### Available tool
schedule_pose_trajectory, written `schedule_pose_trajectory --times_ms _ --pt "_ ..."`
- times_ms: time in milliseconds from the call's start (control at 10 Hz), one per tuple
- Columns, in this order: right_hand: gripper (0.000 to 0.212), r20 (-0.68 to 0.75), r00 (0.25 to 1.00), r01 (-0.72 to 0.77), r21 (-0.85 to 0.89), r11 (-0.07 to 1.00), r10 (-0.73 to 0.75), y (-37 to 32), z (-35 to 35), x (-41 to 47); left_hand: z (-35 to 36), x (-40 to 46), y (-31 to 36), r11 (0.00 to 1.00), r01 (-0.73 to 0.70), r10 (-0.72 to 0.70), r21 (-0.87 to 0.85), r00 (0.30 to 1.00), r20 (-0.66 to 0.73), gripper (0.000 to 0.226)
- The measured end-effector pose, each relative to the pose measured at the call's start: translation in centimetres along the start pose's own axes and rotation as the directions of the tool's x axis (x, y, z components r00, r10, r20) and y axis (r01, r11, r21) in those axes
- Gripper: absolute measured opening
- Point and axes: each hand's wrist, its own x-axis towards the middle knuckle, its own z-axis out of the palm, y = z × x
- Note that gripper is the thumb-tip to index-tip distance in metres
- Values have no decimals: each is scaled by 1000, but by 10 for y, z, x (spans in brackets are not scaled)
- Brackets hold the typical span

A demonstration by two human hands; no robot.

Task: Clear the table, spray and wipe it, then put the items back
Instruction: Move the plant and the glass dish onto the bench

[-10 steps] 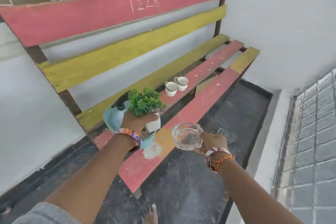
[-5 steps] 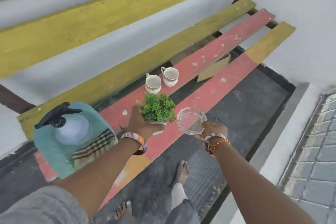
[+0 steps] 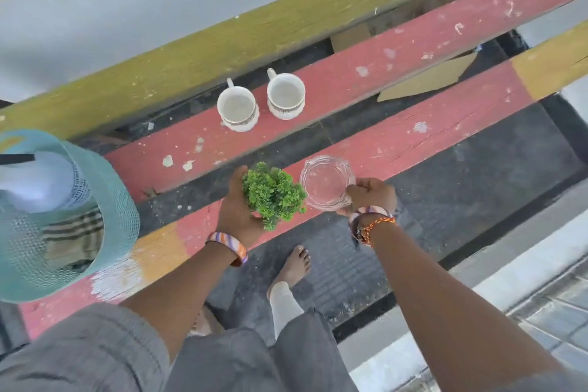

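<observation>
The left hand holds a small green plant — the right hand grips a clear glass ashtray over the bench's front edge.

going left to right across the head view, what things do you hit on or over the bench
teal basket with the spray bottle and striped cloth → left hand holding the small plant → glass ashtray → right hand
</observation>
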Motion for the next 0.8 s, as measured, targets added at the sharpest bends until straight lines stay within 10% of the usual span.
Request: schedule_pose_trajectory --times_ms 500,800 --pt "34 -5 999 31 -165 986 -32 7 5 -3 -22 -3 -25 960 -50 15 275 991 131 117" --pt "53 34 993 -109 -162 981 116 76 43 -49 -85 -49 -82 886 -105 -70 452 933 353 81"
